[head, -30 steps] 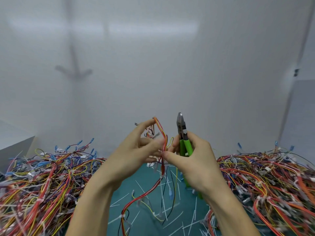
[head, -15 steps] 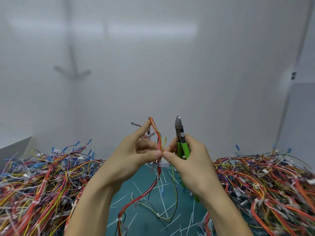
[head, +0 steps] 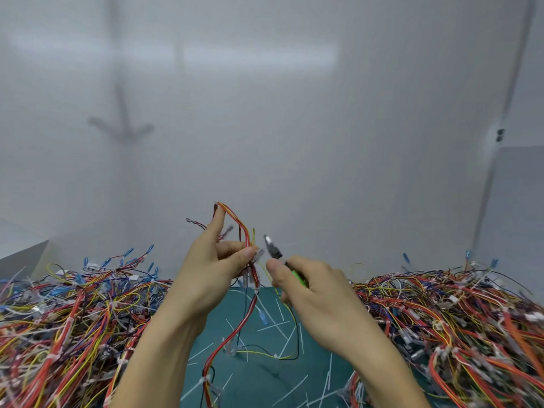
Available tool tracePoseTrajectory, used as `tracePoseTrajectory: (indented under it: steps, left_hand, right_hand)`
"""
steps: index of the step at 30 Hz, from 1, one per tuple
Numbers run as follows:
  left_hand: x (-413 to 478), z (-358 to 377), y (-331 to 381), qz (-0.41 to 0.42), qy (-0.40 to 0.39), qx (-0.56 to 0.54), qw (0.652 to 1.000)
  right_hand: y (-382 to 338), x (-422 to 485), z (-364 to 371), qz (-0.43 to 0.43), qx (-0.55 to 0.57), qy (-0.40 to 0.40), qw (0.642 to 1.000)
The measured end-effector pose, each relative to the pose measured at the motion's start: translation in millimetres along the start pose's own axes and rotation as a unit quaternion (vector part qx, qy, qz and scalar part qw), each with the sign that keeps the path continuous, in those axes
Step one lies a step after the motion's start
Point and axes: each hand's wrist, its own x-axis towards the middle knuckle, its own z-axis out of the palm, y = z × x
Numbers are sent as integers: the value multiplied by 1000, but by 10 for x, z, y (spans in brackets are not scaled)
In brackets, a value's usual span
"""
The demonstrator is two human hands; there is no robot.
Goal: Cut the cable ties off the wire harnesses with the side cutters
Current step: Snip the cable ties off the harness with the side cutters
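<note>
Two hands are raised mid-scene above the counter (head: 259,378). Your left hand (head: 212,272) pinches a wire harness (head: 235,334) between thumb and curled fingers, with the index finger straight up along the top loop of red and yellow wires. The harness hangs from that pinch down to the counter, its loose yellow and black strands trailing right. A white cable tie (head: 256,290) rings the red bundle just below your left hand. A pale piece sits beside the thumb tip, too blurred to name.

Your right hand (head: 318,298) grips the side cutters (head: 272,248), fingers wrapped round the green handles (head: 298,278) and thumb forward along them. The metal head tilts up and left, just right of the harness and near your left thumb. No contact with the wires shows. The blades are blurred, so you cannot tell how far they are parted.

Many cut ties (head: 272,326) lie scattered on the teal counter between the arms, with a blue connector (head: 263,316) hanging among them. A left pile (head: 67,313) and a right pile (head: 459,313) of tangled harnesses flank the hands. A plain grey wall (head: 294,113) is at the far side.
</note>
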Motion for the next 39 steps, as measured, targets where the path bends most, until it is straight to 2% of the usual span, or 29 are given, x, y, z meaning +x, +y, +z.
tracePoseTrajectory:
  steps: [4, 14, 22, 29, 39]
  left_hand:
    - [6, -15, 18, 1, 14, -8, 1000]
    - [-2, 1, 1, 1, 14, -25, 1000]
    - [-11, 4, 4, 19, 4, -11, 1000]
    - [-35, -2, 21, 31, -4, -26, 999]
    - [-24, 11, 13, 51, 6, -40, 998]
  right_hand:
    - [-15, -25, 50, 25, -36, -56, 997]
    - [-32, -40, 50, 47, -38, -68, 996]
    - [-31, -32, 29, 47, -29, -64, 996]
    - [-11, 6, 40, 63, 53, -60, 995]
    - [4, 7, 18, 51, 25, -37, 998]
